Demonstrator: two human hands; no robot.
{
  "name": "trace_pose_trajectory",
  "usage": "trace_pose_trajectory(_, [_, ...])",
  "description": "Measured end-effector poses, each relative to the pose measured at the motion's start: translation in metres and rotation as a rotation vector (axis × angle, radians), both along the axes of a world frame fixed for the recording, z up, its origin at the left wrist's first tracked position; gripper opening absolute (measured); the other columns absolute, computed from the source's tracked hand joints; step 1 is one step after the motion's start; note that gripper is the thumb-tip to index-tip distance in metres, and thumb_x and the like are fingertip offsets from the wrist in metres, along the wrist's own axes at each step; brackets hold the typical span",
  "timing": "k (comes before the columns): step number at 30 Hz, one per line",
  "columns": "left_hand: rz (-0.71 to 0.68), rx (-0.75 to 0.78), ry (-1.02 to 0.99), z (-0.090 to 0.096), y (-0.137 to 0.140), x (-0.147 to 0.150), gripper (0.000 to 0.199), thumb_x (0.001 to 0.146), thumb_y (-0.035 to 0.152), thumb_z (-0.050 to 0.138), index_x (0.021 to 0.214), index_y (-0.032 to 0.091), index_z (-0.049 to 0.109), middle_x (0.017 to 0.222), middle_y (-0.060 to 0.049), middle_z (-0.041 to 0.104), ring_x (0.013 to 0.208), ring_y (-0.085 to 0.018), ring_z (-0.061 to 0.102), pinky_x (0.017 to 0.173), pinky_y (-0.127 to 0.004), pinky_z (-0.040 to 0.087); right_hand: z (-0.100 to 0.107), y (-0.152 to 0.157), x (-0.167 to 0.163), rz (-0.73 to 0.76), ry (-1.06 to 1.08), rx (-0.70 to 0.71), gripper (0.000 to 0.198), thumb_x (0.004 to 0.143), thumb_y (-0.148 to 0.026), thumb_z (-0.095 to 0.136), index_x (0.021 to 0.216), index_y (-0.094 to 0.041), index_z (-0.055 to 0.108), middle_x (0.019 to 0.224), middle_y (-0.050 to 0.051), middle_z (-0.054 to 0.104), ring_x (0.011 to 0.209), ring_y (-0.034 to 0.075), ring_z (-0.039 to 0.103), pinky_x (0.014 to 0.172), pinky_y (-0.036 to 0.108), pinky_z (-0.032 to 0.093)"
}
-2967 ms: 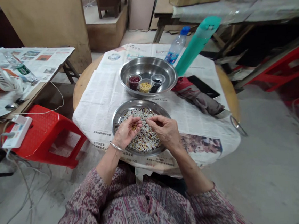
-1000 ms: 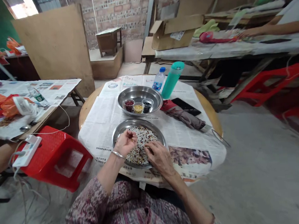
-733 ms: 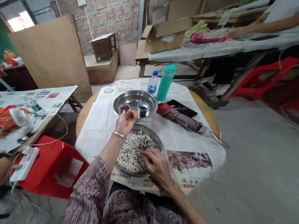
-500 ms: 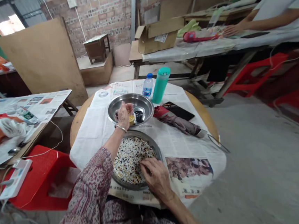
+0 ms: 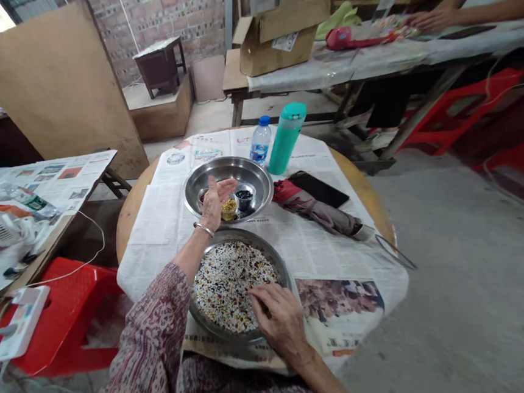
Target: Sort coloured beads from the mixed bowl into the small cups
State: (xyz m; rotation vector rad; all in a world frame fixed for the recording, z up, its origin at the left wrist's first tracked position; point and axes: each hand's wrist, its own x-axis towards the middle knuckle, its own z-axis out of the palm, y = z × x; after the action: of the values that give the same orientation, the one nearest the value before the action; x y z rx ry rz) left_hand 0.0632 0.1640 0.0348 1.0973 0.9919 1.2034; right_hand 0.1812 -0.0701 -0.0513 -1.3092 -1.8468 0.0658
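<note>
Head view: round table (image 5: pixel 128 217), newspaper (image 5: pixel 157 251) spread over most of its top, bare wood showing at left and right edges. Near bowl (image 5: pixel 283 274) sits by the table's near edge; mixed grains (image 5: pixel 232 278) cover its floor, mostly white, with dark, red and yellow ones among them. Far bowl (image 5: pixel 256 177) stands just beyond it, toward the table's far edge. Three cups in far bowl: red cup (image 5: pixel 202 198) at its left side, largely hidden by the hand; yellow cup (image 5: pixel 229 209) at its near side; black cup (image 5: pixel 244 202) just right of that.

Left hand (image 5: pixel 216 201): flat, fingers extended and pointing right, over far bowl just above yellow cup; grips nothing visible. Contact with the cup cannot be told. Bracelet (image 5: pixel 204 229) on this wrist.

Right hand (image 5: pixel 278 317): fingers curled, tips at the grains, over the right rim of near bowl. Cannot tell whether anything is pinched.

Bottle (image 5: pixel 261 141) and tumbler (image 5: pixel 287 139) side by side near the table's far edge, right of far bowl. Tablet (image 5: pixel 322 189) toward the right edge; folded umbrella (image 5: pixel 318 210) slants along its near side.

Beyond the far edge, on another bench: open carton (image 5: pixel 283 42); farther right, a co-worker's hand (image 5: pixel 434 19)
</note>
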Motion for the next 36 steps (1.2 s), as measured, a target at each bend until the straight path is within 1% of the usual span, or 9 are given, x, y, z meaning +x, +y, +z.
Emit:
trace_pose_trajectory(6, [-0.069, 0.082, 0.128, 0.005, -0.005, 0.005, 0.061, 0.102, 0.052, 0.022, 0.100, 0.015, 0.071, 0.108, -0.011, 0.075, 0.116, -0.022, 0.063, 0.114, -0.049, 0.034, -0.001, 0.000, 0.000, -0.001, 0.005, -0.007, 0.012, 0.090, -0.010, 0.058, 0.094, -0.020, 0.064, 0.089, 0.003, 0.070, 0.085, 0.018, 0.061, 0.077, 0.032, 0.042])
trace_pose_trajectory(11, [-0.009, 0.116, 0.127, 0.004, -0.001, 0.011, 0.023, 0.098, 0.022, 0.043, 0.101, 0.015, 0.065, 0.099, -0.008, 0.074, 0.097, -0.018, 0.069, 0.100, -0.039, 0.048, 0.000, 0.000, 0.000, -0.006, 0.015, -0.005, 0.012, 0.089, -0.010, 0.058, 0.093, -0.020, 0.063, 0.088, 0.003, 0.070, 0.084, 0.018, 0.061, 0.076, 0.032, 0.043])
trace_pose_trajectory(13, [0.032, 0.130, 0.097, 0.003, -0.004, 0.011, 0.021, 0.091, 0.007, 0.044, 0.096, 0.014, 0.063, 0.094, -0.007, 0.073, 0.087, -0.015, 0.069, 0.092, -0.036, 0.052, 0.001, 0.000, 0.000, -0.012, 0.022, 0.005, 0.012, 0.089, -0.010, 0.058, 0.093, -0.020, 0.063, 0.088, 0.004, 0.070, 0.084, 0.018, 0.061, 0.076, 0.032, 0.044])
trace_pose_trajectory(15, [0.026, 0.147, 0.061, 0.002, -0.016, 0.008, 0.025, 0.085, 0.001, 0.043, 0.092, 0.013, 0.063, 0.092, -0.007, 0.073, 0.081, -0.013, 0.068, 0.089, -0.035, 0.054, 0.003, 0.000, 0.001, -0.027, 0.025, 0.027, 0.012, 0.089, -0.011, 0.058, 0.094, -0.020, 0.063, 0.089, 0.004, 0.070, 0.085, 0.019, 0.060, 0.078, 0.033, 0.045])
trace_pose_trajectory(18, [-0.077, 0.169, 0.039, -0.003, -0.053, -0.002, 0.026, 0.078, 0.002, 0.047, 0.091, 0.013, 0.067, 0.092, -0.006, 0.072, 0.085, -0.014, 0.068, 0.090, -0.034, 0.054, 0.003, -0.001, 0.001, -0.075, 0.020, 0.050, 0.012, 0.088, -0.012, 0.059, 0.093, -0.021, 0.063, 0.088, 0.004, 0.071, 0.090, 0.021, 0.060, 0.086, 0.038, 0.044])
trace_pose_trajectory(23, [-0.228, 0.310, 0.400, -0.024, -0.128, -0.024, 0.037, 0.079, 0.000, 0.039, 0.095, 0.016, 0.068, 0.101, -0.007, 0.071, 0.099, -0.016, 0.066, 0.096, -0.036, 0.053, -0.002, -0.004, -0.001, -0.175, 0.064, 0.023, 0.012, 0.086, -0.013, 0.061, 0.089, -0.024, 0.064, 0.086, 0.000, 0.072, 0.093, 0.021, 0.061, 0.106, 0.050, 0.033])
trace_pose_trajectory(26, [-0.272, 0.507, 0.705, -0.034, -0.156, -0.034, 0.036, 0.081, -0.001, 0.043, 0.098, 0.019, 0.068, 0.112, -0.008, 0.068, 0.111, -0.019, 0.060, 0.105, -0.042, 0.046, -0.008, -0.005, -0.001, -0.198, 0.191, 0.003, 0.014, 0.087, -0.013, 0.057, 0.092, -0.024, 0.065, 0.091, 0.002, 0.070, 0.094, 0.021, 0.060, 0.100, 0.047, 0.040])
trace_pose_trajectory(29, [-0.323, 0.600, 0.888, -0.040, -0.168, -0.039, 0.027, 0.085, 0.006, 0.053, 0.103, 0.020, 0.067, 0.114, -0.008, 0.066, 0.113, -0.022, 0.058, 0.107, -0.045, 0.043, -0.013, -0.004, 0.000, -0.196, 0.322, -0.020, 0.019, 0.087, -0.013, 0.051, 0.096, -0.023, 0.064, 0.096, 0.006, 0.067, 0.097, 0.022, 0.059, 0.090, 0.042, 0.046])
trace_pose_trajectory(36, [-0.313, 0.596, 1.028, -0.051, -0.157, -0.026, 0.025, 0.091, 0.010, 0.052, 0.110, 0.019, 0.066, 0.111, -0.007, 0.065, 0.109, -0.020, 0.058, 0.110, -0.043, 0.040, -0.013, -0.002, 0.000, -0.240, 0.442, -0.040, 0.022, 0.082, -0.010, 0.047, 0.097, -0.022, 0.057, 0.103, 0.008, 0.061, 0.104, 0.023, 0.057, 0.095, 0.044, 0.045])
